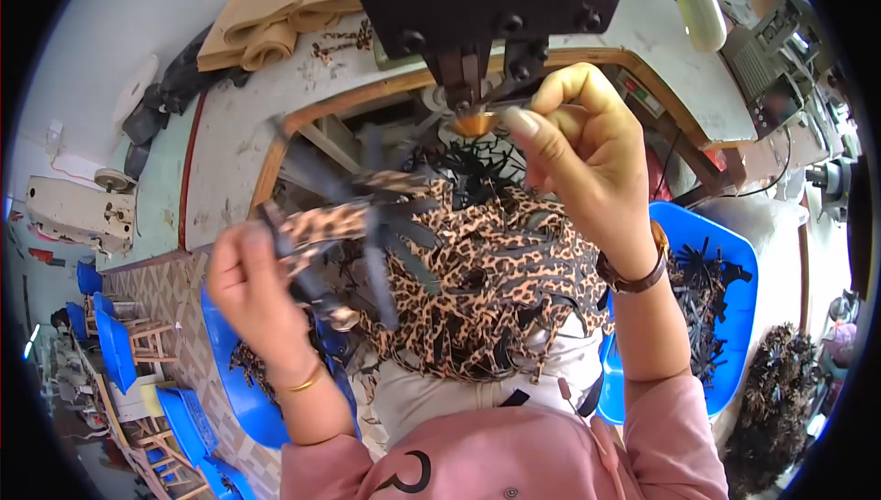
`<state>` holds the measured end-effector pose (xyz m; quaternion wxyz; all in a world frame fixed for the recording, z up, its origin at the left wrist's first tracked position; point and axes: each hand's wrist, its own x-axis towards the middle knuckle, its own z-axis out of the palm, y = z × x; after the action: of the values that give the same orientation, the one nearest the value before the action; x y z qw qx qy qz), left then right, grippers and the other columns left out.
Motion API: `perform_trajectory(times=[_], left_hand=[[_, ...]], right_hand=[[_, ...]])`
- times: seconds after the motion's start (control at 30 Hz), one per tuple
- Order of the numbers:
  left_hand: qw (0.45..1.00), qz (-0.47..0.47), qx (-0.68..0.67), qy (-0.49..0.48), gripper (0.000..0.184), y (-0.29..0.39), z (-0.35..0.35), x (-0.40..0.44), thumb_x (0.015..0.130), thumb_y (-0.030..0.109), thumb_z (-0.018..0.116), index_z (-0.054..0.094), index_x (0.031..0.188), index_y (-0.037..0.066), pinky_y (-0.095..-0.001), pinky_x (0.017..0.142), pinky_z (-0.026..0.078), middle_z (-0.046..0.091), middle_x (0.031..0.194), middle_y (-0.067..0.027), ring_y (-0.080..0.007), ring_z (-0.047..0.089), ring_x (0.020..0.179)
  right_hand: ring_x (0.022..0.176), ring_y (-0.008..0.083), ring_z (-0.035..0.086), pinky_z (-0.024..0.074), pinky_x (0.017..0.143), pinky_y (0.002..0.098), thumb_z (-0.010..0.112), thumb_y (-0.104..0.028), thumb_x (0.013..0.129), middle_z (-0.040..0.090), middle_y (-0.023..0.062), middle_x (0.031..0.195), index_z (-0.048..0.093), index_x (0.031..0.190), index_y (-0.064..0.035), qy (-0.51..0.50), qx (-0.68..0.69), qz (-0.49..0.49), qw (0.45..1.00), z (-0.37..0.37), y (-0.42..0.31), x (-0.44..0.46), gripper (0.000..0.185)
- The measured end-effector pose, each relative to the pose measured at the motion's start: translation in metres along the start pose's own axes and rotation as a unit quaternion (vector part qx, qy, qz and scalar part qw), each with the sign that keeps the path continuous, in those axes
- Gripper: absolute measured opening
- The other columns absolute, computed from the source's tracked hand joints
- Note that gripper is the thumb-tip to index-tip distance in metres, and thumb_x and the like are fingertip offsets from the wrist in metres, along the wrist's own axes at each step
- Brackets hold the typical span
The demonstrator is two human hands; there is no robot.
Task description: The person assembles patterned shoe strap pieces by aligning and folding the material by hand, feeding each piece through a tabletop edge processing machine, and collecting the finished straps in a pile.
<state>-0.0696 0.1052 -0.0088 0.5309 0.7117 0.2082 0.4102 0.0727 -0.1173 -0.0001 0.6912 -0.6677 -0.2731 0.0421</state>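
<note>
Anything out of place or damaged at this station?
Minor: a few loose leopard-print scraps lie on the worktop beside the brown material, apart from the lap pile. No damage stands out; the strip in the left hand is too blurred to judge.

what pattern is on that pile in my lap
The pile is mostly leopard print, clearest in the head view.

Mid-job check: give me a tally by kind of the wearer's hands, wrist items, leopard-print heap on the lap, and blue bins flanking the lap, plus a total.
Hands: 2 (left hand, right hand)
Wrist items: 2 (bangle, brown-banded watch)
Leopard-print heap: 1
Blue bins: 2 (left bin, right bin)
Total: 7
</note>
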Motion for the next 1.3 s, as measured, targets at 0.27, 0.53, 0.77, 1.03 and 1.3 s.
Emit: perform_trajectory(times=[0.27,0.53,0.77,1.03,1.3], left_hand=[[0.703,-0.218,0.675,-0.052,0.035,-0.206,-0.302,-0.052,0.081,0.033,0.064,0.060,0.071,0.000,-0.0450,0.058,0.043,0.059,0.066,-0.0180,-0.0343,0.058,0.062],[0.796,-0.071,0.599,-0.044,0.024,-0.154,-0.226,-0.037,0.081,0.025,0.066,0.065,0.082,0.002,-0.0370,0.062,0.048,0.064,0.077,-0.0158,-0.0278,0.061,0.067],[0.895,0.071,-0.022,-0.439,0.027,0.003,0.023,-0.010,0.081,0.016,0.068,0.063,0.100,-0.003,-0.0237,0.068,0.047,0.064,0.085,-0.0078,-0.0143,0.061,0.078],[0.907,0.022,-0.098,-0.408,0.023,0.030,0.089,-0.003,0.089,0.013,0.059,0.065,0.076,-0.005,-0.0184,0.056,0.044,0.064,0.068,-0.0068,-0.0074,0.058,0.060],[0.937,-0.023,-0.133,-0.322,0.026,0.030,0.107,-0.014,0.090,0.016,0.057,0.067,0.076,-0.003,-0.0184,0.051,0.037,0.060,0.060,-0.0027,-0.0023,0.046,0.054]], right_hand=[[0.091,0.0265,0.054,0.0431,0.082,0.0372,0.074,-0.025,0.067,0.059,0.0045,0.090,0.064,0.096,-0.0059,-0.227,-0.423,-0.042,0.876,-0.012,0.109,-0.094,0.037],[0.073,0.0266,0.060,0.0478,0.067,0.0347,0.075,-0.016,0.068,0.062,0.0097,0.079,0.064,0.091,-0.0032,-0.239,-0.315,0.040,0.918,-0.011,0.050,-0.092,0.029],[0.059,0.0156,0.059,0.0427,0.053,0.0260,0.070,-0.006,0.073,0.062,0.0070,0.067,0.066,0.078,0.0004,-0.239,-0.133,0.005,0.962,-0.020,-0.025,-0.038,0.009],[0.062,0.0072,0.052,0.0412,0.058,0.0217,0.069,-0.005,0.073,0.059,0.0015,0.066,0.060,0.069,0.0006,-0.216,-0.156,-0.003,0.964,-0.053,-0.048,0.038,0.012],[0.061,0.0063,0.052,0.0404,0.056,0.0230,0.067,-0.011,0.076,0.059,0.0005,0.065,0.064,0.072,-0.0017,-0.238,-0.147,-0.058,0.958,-0.055,-0.036,0.070,0.010]])
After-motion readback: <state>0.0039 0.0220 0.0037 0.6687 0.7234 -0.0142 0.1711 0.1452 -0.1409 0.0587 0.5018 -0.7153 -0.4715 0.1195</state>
